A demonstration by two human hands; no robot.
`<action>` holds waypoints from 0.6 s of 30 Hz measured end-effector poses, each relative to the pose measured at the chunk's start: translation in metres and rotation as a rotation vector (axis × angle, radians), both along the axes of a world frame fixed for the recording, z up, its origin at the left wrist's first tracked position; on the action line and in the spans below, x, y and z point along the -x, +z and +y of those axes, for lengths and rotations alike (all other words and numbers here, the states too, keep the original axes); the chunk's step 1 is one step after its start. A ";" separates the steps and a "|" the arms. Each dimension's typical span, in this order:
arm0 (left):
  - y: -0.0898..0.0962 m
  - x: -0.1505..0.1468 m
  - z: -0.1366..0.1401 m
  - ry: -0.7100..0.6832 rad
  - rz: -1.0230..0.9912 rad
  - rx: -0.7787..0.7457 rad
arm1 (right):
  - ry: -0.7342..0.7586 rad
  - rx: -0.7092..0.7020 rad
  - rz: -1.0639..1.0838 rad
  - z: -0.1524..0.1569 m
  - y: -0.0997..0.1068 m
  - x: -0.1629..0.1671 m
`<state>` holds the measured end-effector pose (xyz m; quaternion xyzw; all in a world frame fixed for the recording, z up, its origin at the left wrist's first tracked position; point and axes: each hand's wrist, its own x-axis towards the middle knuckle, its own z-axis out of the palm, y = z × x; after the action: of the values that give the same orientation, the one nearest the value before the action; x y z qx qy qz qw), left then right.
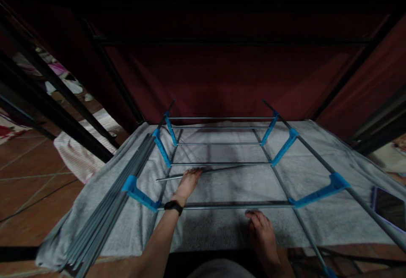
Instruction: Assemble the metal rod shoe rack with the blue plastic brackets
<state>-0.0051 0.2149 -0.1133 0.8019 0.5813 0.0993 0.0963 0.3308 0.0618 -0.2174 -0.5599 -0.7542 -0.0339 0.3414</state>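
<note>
My left hand [189,181], with a dark band on its wrist, reaches through the frame and is closed over a thin grey metal tube [168,178]. The tube lies slanted across the frame, its far right part close to a crossbar [218,163]. Before me lies a rack frame of grey tubes joined by blue plastic brackets [312,194]. My right hand [262,229] is just on the near side of the front crossbar [234,205], apart from the left. Its fingers are curled together; what they hold, if anything, is hidden.
A bundle of loose grey tubes [109,210] lies at the left on a grey blanket [215,231]. At the right edge is a phone [388,208]. Dark bed-frame posts [108,64] and red cloth [215,79] enclose the far side. A striped cloth [76,151] lies on the tiled floor.
</note>
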 end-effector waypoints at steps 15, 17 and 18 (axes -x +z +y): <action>-0.022 0.004 0.000 0.039 -0.150 0.042 | -0.016 0.076 0.009 -0.006 0.010 0.002; -0.021 0.003 -0.004 0.071 -0.148 0.016 | -0.017 0.076 0.005 -0.006 0.011 0.003; -0.020 0.002 -0.007 0.084 -0.149 0.003 | -0.020 0.076 0.002 -0.006 0.011 0.003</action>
<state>-0.0071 0.2074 -0.1331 0.7670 0.6058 0.1618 0.1363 0.3275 0.0562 -0.2061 -0.5801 -0.7488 -0.0082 0.3204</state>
